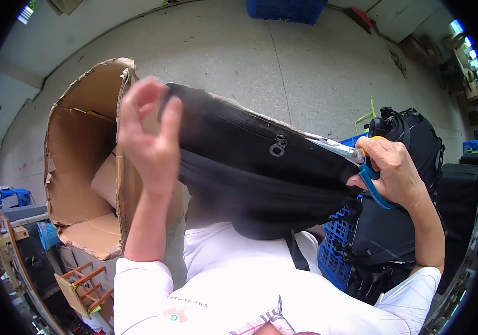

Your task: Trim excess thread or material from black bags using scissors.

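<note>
A black fabric bag (pixel 233 139) with a pale edge strip and a small ring-shaped emblem lies across my lap. My right hand (pixel 392 167) is closed on scissors (pixel 370 184) with blue and orange handles, at the bag's right end. Their metal part lies beside the pale edge, and the blade tips are hard to make out. Slightly blurred, my left hand (pixel 152 134) is raised at the bag's far left corner, thumb and fingers apart. Whether it touches the fabric there is unclear.
An open cardboard box (pixel 82 162) stands at my left. Black bags (pixel 412 134) are heaped at my right on a blue plastic crate (pixel 334 248). Another blue crate (pixel 286 10) sits on the far floor. A wooden stool (pixel 85 287) stands at the lower left.
</note>
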{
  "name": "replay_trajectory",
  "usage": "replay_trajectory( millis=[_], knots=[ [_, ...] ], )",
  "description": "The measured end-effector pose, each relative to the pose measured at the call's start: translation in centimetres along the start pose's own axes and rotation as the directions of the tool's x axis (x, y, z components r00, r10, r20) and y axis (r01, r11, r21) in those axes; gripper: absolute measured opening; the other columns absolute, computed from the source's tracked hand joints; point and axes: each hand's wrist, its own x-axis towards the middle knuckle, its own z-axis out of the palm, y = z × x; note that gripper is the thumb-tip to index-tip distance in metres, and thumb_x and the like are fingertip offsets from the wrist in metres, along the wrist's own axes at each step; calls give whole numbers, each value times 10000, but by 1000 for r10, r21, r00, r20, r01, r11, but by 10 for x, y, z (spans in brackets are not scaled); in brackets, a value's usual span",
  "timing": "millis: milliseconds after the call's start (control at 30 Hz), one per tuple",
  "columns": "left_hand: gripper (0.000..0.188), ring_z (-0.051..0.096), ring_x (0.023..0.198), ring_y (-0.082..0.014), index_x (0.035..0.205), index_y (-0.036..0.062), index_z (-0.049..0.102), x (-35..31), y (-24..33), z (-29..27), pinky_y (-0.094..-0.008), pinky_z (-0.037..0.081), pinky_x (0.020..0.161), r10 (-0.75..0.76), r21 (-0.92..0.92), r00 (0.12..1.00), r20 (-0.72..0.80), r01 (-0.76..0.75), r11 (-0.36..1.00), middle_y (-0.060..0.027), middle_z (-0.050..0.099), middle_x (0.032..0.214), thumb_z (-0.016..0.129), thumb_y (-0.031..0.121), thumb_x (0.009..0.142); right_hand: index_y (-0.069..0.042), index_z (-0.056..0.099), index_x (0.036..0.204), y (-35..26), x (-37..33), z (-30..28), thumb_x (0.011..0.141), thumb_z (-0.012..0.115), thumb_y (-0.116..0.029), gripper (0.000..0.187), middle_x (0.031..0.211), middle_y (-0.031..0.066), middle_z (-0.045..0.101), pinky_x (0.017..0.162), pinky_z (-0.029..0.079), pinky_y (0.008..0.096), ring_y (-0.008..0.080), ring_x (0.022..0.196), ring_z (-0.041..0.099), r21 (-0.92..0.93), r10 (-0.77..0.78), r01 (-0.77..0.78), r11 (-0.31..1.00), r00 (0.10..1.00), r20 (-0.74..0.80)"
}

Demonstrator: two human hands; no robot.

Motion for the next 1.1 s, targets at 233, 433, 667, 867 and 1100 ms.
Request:
replay_trajectory(
  millis=[233,433,667,867,1100],
  knots=[
    [485,565,906,-178,1037,-15,551,23,-76,-16,-295,433,826,-282,-316,629,724,667,675,-105,605,976,719,302,711,-28,540,872,-6,3,0,633,732,-428,504,635,90,535,548,474,290,223,583,569,-46,-41,40,998,998,-36],
    [275,601,760,-147,920,11,598,17,-70,-16,-264,490,717,-241,-517,748,618,618,592,-71,635,859,729,105,697,-22,543,907,-2,12,3,626,728,-458,551,649,97,538,563,475,301,232,608,575,-64,-123,119,991,990,-65],
    [223,598,750,-132,897,12,607,5,-71,-26,-251,487,718,-258,-601,862,435,492,630,-61,639,836,705,12,697,-28,539,870,0,9,9,640,733,-423,497,597,74,516,488,430,298,208,536,545,-15,-141,140,990,988,-59],
    [240,595,752,-126,898,22,608,2,-68,-29,-242,486,718,-232,-623,895,381,434,651,-58,640,840,714,1,683,-31,543,866,0,8,10,642,733,-414,483,588,71,521,474,432,270,218,499,535,-20,-145,144,989,987,-69],
    [278,599,772,-133,919,20,601,3,-60,-33,-248,490,732,-223,-642,911,348,405,651,-67,640,848,720,-11,670,-33,543,923,-16,26,2,638,721,-462,546,707,109,546,571,466,298,221,667,573,-133,-146,136,982,987,-63]
  ],
)
